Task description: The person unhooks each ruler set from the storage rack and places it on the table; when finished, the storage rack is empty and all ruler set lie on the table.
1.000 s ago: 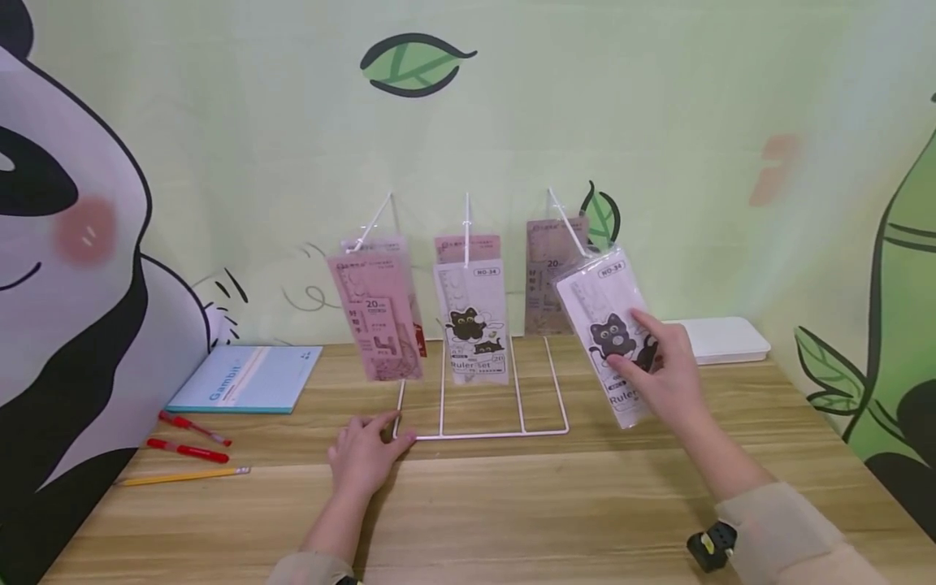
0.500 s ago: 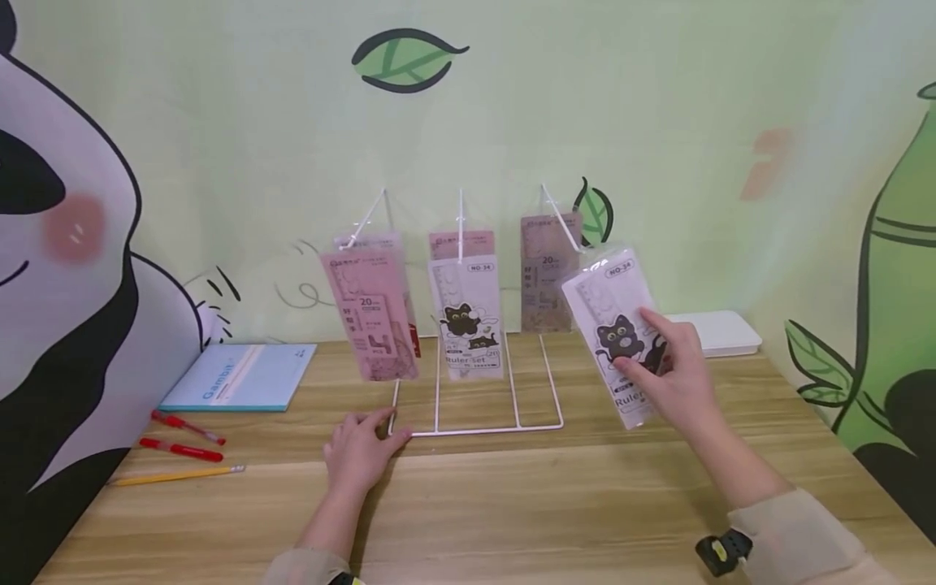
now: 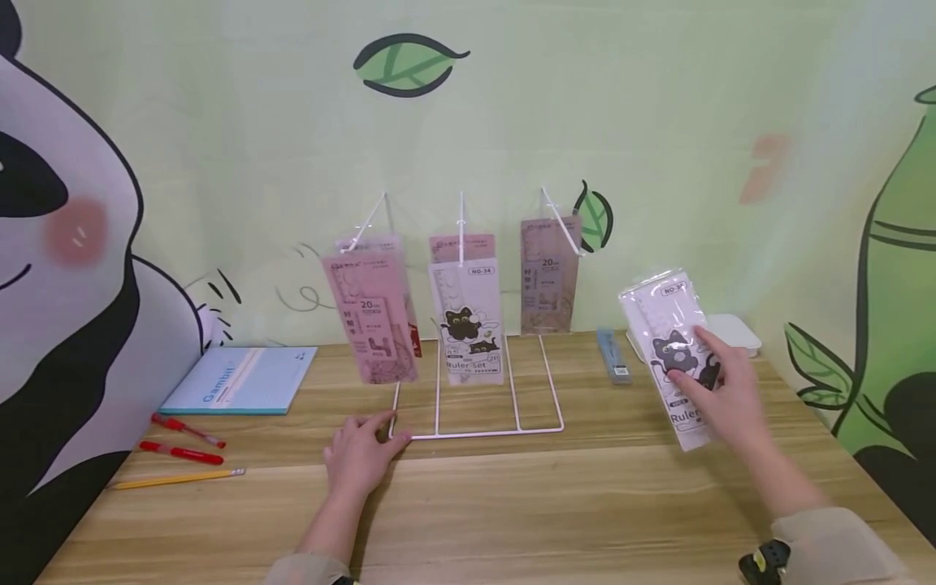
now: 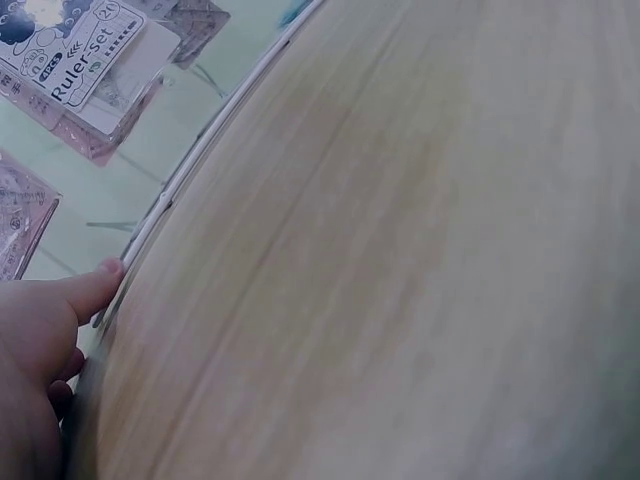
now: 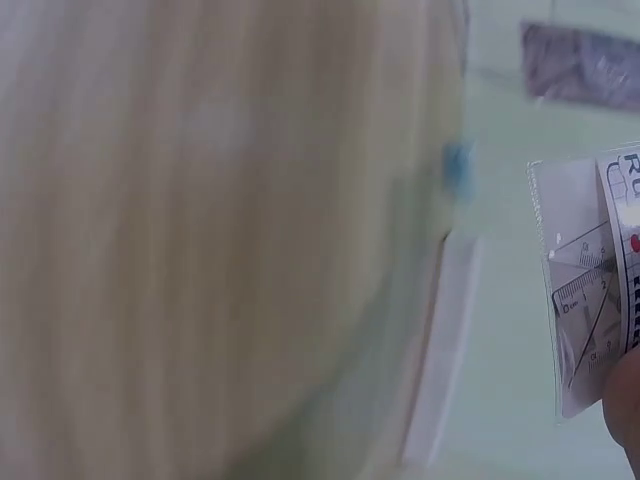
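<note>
- Right now the right grip (image 3: 724, 390) pinches a white ruler-set pack (image 3: 652, 321) — thumb across its printed cat front — and holds it tilted, to the right of the wire rack (image 3: 478, 435), well apart from the rack's pegs.
- Through the pack's clear end, in the right wrist view, transparent rulers (image 5: 590, 295) show.
- The left grip (image 3: 360, 455) holds the rack's front left corner between thumb and forefinger, the thumb against the front bar.
- On the rack's left peg hang pink packs (image 3: 371, 317), the front one tilted.
- On its middle peg, another white cat pack (image 3: 465, 284) hangs before a pink pack (image 3: 446, 244).
- On its right peg hangs a single brownish-pink pack (image 3: 547, 276).
- Just right of the rack, a small blue packet (image 3: 613, 357) lies on the desk (image 3: 556, 504); farther right sits a flat white box (image 3: 737, 333), partly hidden by the held pack.
- Left of the rack lie a blue notebook (image 3: 241, 378) marked "Gambit", two red pens (image 3: 181, 452) and — nearest the person — a yellow pencil (image 3: 175, 478).
</note>
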Demonstrator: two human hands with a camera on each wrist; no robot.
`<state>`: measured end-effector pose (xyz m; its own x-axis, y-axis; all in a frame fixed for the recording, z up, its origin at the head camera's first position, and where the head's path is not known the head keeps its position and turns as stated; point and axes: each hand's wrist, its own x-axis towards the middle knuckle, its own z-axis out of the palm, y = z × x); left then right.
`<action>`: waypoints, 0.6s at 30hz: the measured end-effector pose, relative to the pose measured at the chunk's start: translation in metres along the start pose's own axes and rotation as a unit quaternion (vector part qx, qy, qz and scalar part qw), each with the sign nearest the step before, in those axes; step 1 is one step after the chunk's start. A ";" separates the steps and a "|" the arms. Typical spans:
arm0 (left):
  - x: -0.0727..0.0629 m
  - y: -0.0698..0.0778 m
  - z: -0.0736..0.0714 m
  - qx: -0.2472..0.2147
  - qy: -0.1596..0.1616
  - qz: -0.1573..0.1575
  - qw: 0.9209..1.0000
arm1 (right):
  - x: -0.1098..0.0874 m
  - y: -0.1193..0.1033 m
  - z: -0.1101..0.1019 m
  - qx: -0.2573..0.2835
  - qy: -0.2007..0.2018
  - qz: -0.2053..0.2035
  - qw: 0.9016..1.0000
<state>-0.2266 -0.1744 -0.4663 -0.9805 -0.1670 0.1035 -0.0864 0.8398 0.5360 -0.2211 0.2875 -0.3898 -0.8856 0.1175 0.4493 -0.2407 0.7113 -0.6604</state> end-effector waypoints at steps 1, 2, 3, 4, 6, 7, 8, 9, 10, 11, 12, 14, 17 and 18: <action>0.000 0.000 0.000 0.000 0.000 0.000 1.000 | 0.000 0.007 -0.003 -0.009 -0.002 0.010 1.000; 0.000 0.000 0.000 -0.001 0.000 0.000 1.000 | 0.000 0.014 -0.006 -0.022 -0.002 0.019 1.000; 0.000 0.000 0.000 -0.001 0.001 0.001 1.000 | 0.000 0.021 -0.009 -0.031 -0.002 0.029 0.999; -0.001 0.000 0.000 -0.001 0.001 0.001 1.000 | 0.000 0.028 -0.012 -0.038 -0.003 0.040 0.998; -0.001 0.000 0.000 0.000 0.002 0.002 1.000 | -0.001 0.038 -0.019 -0.056 -0.003 0.060 0.997; -0.001 0.000 0.000 0.001 0.002 0.003 1.000 | -0.002 0.042 -0.022 -0.066 -0.004 0.069 0.995; -0.001 0.000 0.000 0.001 0.002 0.003 1.000 | -0.003 0.045 -0.025 -0.074 -0.006 0.077 0.994; -0.001 -0.001 0.000 0.002 0.002 0.003 1.000 | -0.004 0.049 -0.028 -0.080 -0.010 0.086 0.993; -0.001 -0.001 0.000 0.002 0.003 0.002 1.000 | -0.005 0.052 -0.031 -0.086 -0.012 0.092 0.992; -0.001 -0.001 0.000 0.002 0.003 0.002 1.000 | -0.006 0.056 -0.033 -0.093 -0.015 0.097 0.991; -0.001 -0.001 0.000 0.002 0.004 0.001 1.000 | -0.007 0.059 -0.035 -0.098 -0.020 0.102 0.990; -0.001 -0.001 0.000 0.001 0.005 0.001 1.000 | -0.007 0.067 -0.039 -0.107 -0.031 0.108 0.988; -0.001 -0.001 0.001 0.001 0.007 0.001 1.000 | -0.009 0.079 -0.045 -0.123 -0.040 0.107 0.986; -0.001 0.000 0.001 0.001 0.008 0.001 1.000 | -0.009 0.082 -0.048 -0.126 -0.044 0.107 0.985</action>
<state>-0.2259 -0.1743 -0.4671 -0.9780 -0.1723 0.1176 -0.0841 0.8416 0.5336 -0.2136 0.3780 -0.4199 -0.9391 0.2310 0.2543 0.0521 0.8275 -0.5591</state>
